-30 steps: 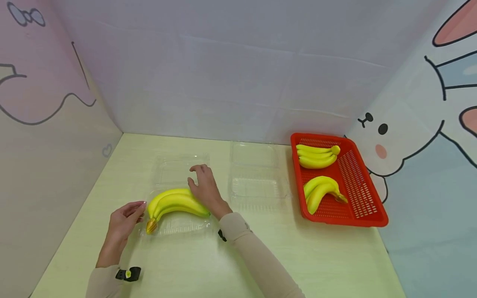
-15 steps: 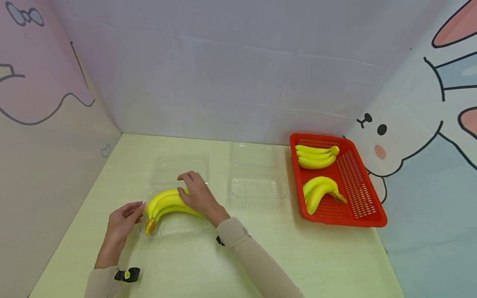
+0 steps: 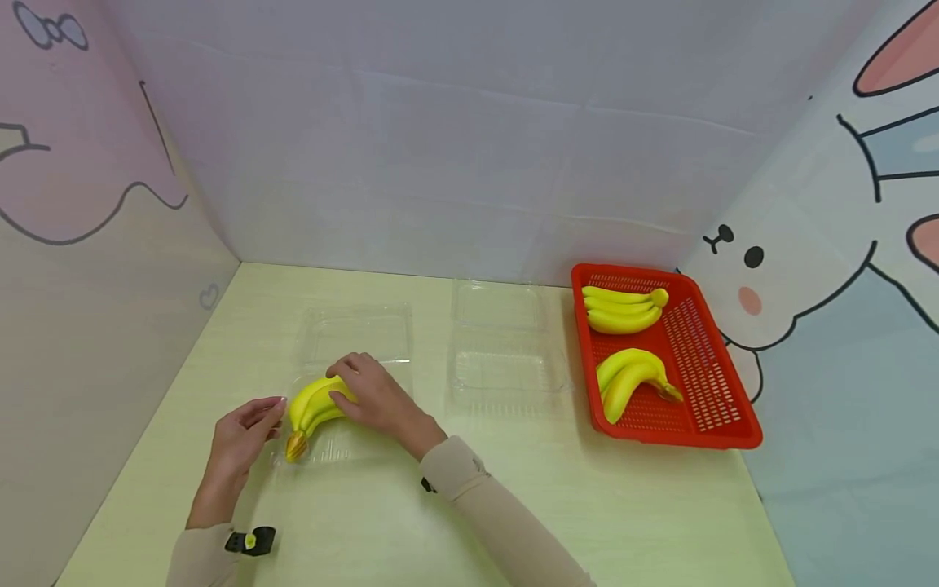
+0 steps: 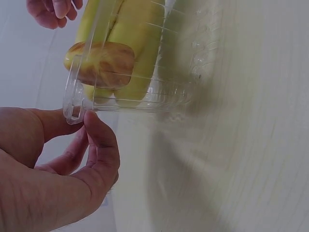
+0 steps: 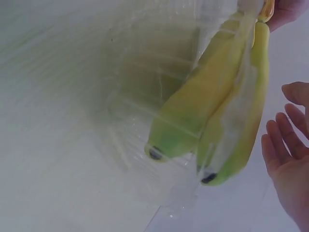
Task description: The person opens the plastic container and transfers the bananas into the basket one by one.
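A bunch of yellow bananas lies in the base of a clear plastic clamshell container, its stem towards the left. The hinged lid is laid back behind it. My left hand is at the container's left end; in the left wrist view, its thumb and index finger pinch the clear rim beside the banana stem. Above the bananas is my right hand, hiding their right part in the head view. In the right wrist view its loosely bent fingers are apart from the bananas.
Another clear clamshell container, lid folded back, lies right of the first. Farther right, a red plastic basket holds two more banana bunches, one at the back and one in front. Printed cloth walls border the table.
My right hand has moved left and slightly towards me, from the container's right side to over the bananas. My left hand has stayed at the container's left rim.
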